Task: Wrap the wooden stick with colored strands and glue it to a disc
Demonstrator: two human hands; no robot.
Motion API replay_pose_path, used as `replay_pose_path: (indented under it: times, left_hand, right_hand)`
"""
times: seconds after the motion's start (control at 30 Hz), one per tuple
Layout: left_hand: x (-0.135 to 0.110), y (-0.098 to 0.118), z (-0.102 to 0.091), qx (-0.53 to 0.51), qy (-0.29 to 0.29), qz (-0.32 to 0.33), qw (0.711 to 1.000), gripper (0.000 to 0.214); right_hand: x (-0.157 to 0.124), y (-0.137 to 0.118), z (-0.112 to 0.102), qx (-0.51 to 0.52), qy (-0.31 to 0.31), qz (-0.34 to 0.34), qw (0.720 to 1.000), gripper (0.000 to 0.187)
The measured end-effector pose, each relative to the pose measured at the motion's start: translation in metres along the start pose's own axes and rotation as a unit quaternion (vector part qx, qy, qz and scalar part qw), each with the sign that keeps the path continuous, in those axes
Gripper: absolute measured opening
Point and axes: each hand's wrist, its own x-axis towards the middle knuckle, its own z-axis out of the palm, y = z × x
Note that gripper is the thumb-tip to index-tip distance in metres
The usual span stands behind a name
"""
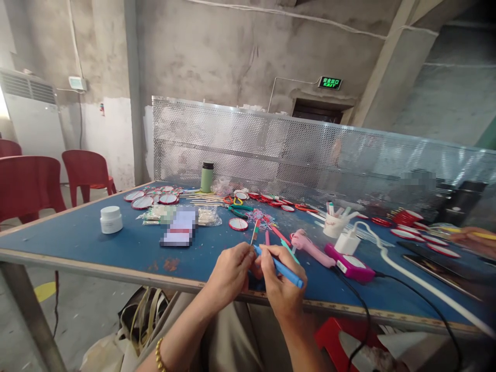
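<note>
My left hand (232,266) is closed, with its fingertips pinched around a thin stick (256,231) with red and green bands that points up and away. My right hand (284,281) grips a blue marker pen (289,272), whose front end meets the left fingertips; the exact contact is hidden by the fingers. Just beyond the hands lie a pink pen (267,237), a red pen (279,235) and a teal pen (290,251). A pile of pink and blue thin strands (262,218) sits behind them, with a round red-rimmed disc (237,223) at its left.
Left on the blue table (89,253) are a white jar (111,220), phone (180,227) and green bottle (207,178). Pliers (238,210) lie centrally. Right are a pink glue gun (313,249), magenta power strip (351,263), cables and another person's hand (473,237). A perforated metal panel (248,144) stands behind.
</note>
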Motion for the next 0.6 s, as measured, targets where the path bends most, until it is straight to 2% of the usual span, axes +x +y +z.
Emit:
replay_pose_path:
  times: [0.37, 0.6]
  left_hand:
    - [-0.0013, -0.0005, -0.0001, -0.019, -0.015, -0.005, 1.000, 0.035]
    - [-0.0015, 0.0013, -0.0003, -0.014, -0.009, -0.005, 1.000, 0.036]
  right_hand:
    - [0.0003, -0.0004, -0.0002, -0.012, 0.017, 0.007, 1.000, 0.018]
    - [0.0005, -0.0021, -0.0011, -0.008, 0.007, -0.007, 1.000, 0.018]
